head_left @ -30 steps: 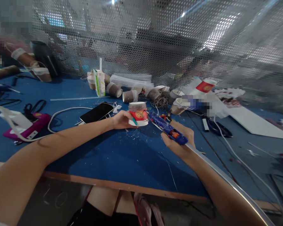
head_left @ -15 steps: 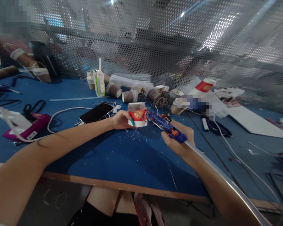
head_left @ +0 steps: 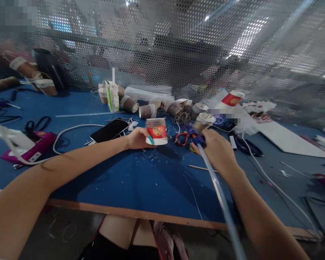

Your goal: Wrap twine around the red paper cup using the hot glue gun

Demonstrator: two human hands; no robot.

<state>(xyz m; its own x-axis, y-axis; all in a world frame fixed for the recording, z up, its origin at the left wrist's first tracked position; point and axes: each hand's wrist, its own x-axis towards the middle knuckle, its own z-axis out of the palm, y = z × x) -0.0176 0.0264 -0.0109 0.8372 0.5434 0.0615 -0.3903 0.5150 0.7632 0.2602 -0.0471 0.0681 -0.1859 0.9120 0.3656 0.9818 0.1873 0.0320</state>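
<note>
My left hand [head_left: 137, 138] is closed around a red-and-white paper cup [head_left: 159, 133], whose upper part is wrapped in brown cord. The cup is held just above the table, a gold emblem turned to me. In my right hand [head_left: 219, 150] is a blue hot glue gun [head_left: 196, 137], slightly blurred and partly hidden by the fingers. A long clear glue stick [head_left: 218, 189] sticks out of its rear towards me. Red-handled pliers [head_left: 181, 139] lie between the cup and the gun. A thin wooden stick [head_left: 202, 168] lies just in front of my right hand.
Several cord-wrapped cups [head_left: 147, 111], a twine bundle [head_left: 182, 115] and a drink carton [head_left: 113, 96] line the back, before a perforated metal screen [head_left: 151, 54]. A phone [head_left: 109, 130] and a purple power strip [head_left: 44, 142] are left, scissors [head_left: 249, 147] and white board [head_left: 287, 139] right.
The glue gun has moved away from the cup to the right and turned, its glue stick now pointing more towards me. The pliers and wooden stick have come into sight. The left hand keeps the cup.
</note>
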